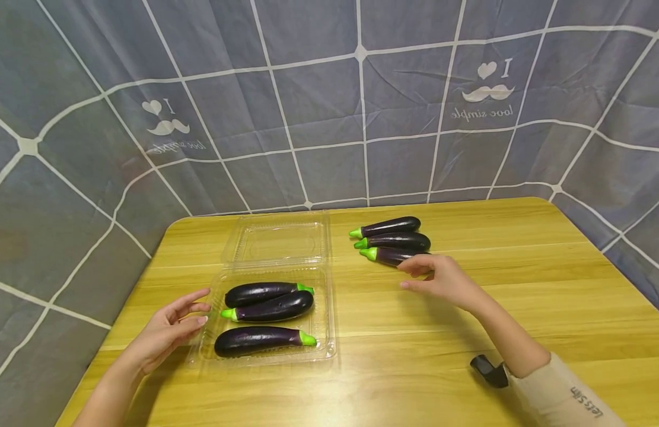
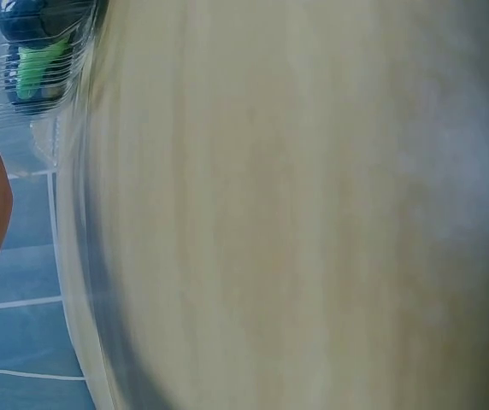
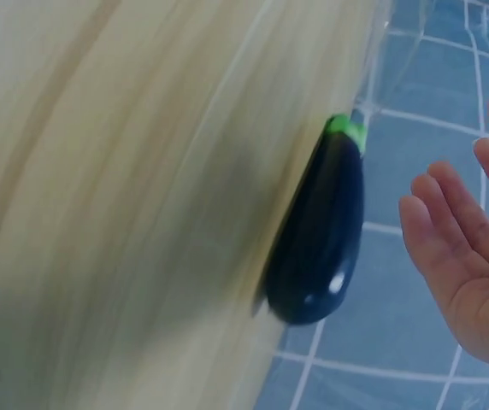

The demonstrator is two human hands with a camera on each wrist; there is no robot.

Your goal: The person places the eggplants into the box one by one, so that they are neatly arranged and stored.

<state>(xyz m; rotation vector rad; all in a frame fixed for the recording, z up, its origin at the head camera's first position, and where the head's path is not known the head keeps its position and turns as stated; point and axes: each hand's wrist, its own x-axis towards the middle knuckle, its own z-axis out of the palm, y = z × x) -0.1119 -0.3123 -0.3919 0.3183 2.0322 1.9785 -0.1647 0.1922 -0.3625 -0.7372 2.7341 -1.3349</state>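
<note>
A clear plastic clamshell box point(image 1: 332, 308) lies with its lid folded back. In its base are three dark purple eggplants with green stems: a rear one point(image 1: 254, 293), a middle one point(image 1: 281, 306) and a front one point(image 1: 254, 342). My left hand point(image 1: 169, 329) is at the box's left edge, fingers loosely bent and fingertips right at the rim. To the right, three more eggplants lie side by side: a far one point(image 1: 390, 226), a middle one point(image 1: 401, 241) and a near one point(image 1: 390, 255). My right hand point(image 1: 441, 281) hovers by the near eggplant, overlapping its end in the head view; the right wrist view shows its fingers point(image 3: 458, 213) apart from an eggplant point(image 3: 321, 226).
The box's lid point(image 1: 278, 240) lies flat behind its base on the wooden table point(image 1: 393, 379). A grey curtain point(image 1: 329, 107) with white lines hangs around the table's back and sides. A black strap-like object point(image 1: 489, 371) sits at the right wrist, near the sleeve.
</note>
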